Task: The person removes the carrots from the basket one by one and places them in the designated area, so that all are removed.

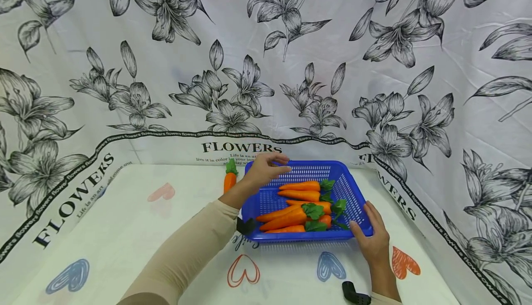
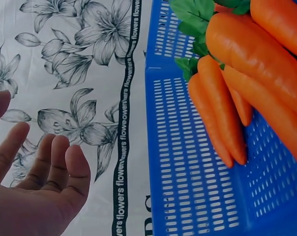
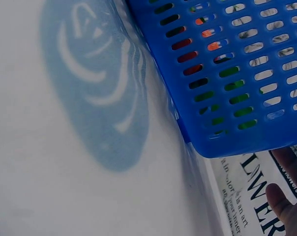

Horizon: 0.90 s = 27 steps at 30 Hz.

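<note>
At the near side of the counter [image 1: 124, 222], a black wrist camera [image 1: 356, 293] juts out beside the right wrist, over a pale cover printed with scribbled hearts: a red outline [image 1: 243, 272], a hatched blue one [image 1: 331, 266] and a hatched red one [image 1: 405, 262]. A beige sleeve [image 1: 195, 245] of smooth cloth crosses from the near left. The right hand [image 1: 375, 238] is at the near right corner of the basket [image 1: 307, 237], its fingers loosely extended along the outside and its thumb by the near rim; whether they press on the plastic I cannot tell. The basket is a rectangular blue tub of shiny plastic, its sloping walls and floor pierced by rows of rounded slots. Inside lie several carrots [image 1: 287, 219], smooth, glossy orange tapers with faint dents, heaped toward the near rim, their tips mostly to the left and their crumpled green leaves [image 1: 313, 210] to the right. The left hand [image 1: 266, 171] hovers above the basket's far left corner, fingers softly bent, apart and grasping nothing. Beyond its forearm, another carrot [image 1: 230, 182] lies on the counter just outside the basket's left wall, leaves toward the far edge. Behind hangs a rippled white curtain [image 1: 187, 88] with finely lined black lilies and a dark lettered band.
</note>
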Motion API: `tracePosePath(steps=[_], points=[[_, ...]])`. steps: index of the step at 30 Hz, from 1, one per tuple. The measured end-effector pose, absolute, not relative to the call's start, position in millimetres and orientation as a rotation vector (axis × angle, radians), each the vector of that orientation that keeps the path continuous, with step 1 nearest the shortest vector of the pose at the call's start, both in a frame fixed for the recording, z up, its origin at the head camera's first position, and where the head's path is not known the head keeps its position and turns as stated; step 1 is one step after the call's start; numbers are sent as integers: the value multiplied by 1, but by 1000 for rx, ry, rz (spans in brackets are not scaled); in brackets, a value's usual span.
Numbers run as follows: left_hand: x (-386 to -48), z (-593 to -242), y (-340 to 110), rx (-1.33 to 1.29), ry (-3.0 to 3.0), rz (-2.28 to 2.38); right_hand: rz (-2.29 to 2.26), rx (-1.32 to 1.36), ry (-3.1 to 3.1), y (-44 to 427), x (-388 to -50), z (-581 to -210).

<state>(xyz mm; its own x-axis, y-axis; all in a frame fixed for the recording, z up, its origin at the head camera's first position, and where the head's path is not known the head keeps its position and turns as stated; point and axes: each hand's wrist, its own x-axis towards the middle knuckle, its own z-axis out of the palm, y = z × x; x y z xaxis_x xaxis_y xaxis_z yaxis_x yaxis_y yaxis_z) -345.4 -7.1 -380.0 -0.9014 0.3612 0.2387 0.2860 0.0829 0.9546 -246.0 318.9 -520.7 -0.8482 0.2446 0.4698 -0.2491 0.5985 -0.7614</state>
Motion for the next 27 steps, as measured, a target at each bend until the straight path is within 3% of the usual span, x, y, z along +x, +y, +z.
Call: tracePosePath(steps=[27], points=[[-355, -411, 26, 536, 2128, 1525, 1197, 49, -2247, 319, -247, -521]])
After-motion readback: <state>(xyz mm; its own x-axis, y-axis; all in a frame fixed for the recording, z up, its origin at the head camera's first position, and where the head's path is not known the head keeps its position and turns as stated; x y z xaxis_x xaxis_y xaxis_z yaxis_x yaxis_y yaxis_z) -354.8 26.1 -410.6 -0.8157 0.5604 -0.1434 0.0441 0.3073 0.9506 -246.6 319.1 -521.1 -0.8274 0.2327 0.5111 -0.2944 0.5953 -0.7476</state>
